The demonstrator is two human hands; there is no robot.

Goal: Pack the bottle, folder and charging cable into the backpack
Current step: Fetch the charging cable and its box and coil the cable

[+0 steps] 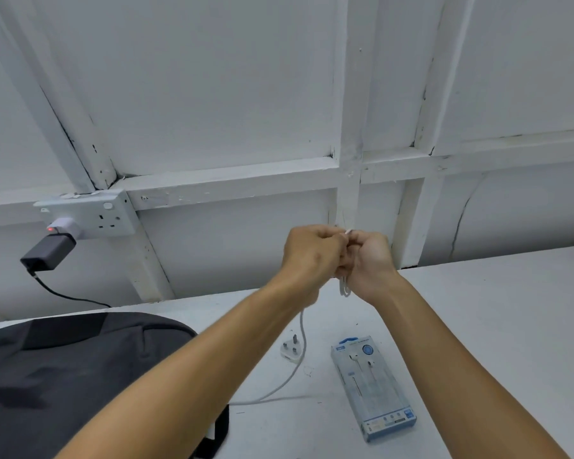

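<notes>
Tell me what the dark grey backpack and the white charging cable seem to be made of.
Dark grey backpack: apparently woven fabric, matte; it sags and creases softly. White charging cable: probably rubbery plastic sheath, smooth, slightly glossy; it bends in loose curves from both hands to the table.

You had the cable [299,369] in both hands, raised above the table. It was thin and white. Short loops of it were bunched between your left hand [307,256] and right hand [367,260], hanging just below your fingers; one white end stuck up between your thumbs. From there a single strand dropped behind your left forearm, ran past a white three-pin plug [290,351] lying pins-up on the table, then curved left towards the backpack [80,369]. The backpack was dark grey, lying flat at your near left, a black strap at its near edge.
</notes>
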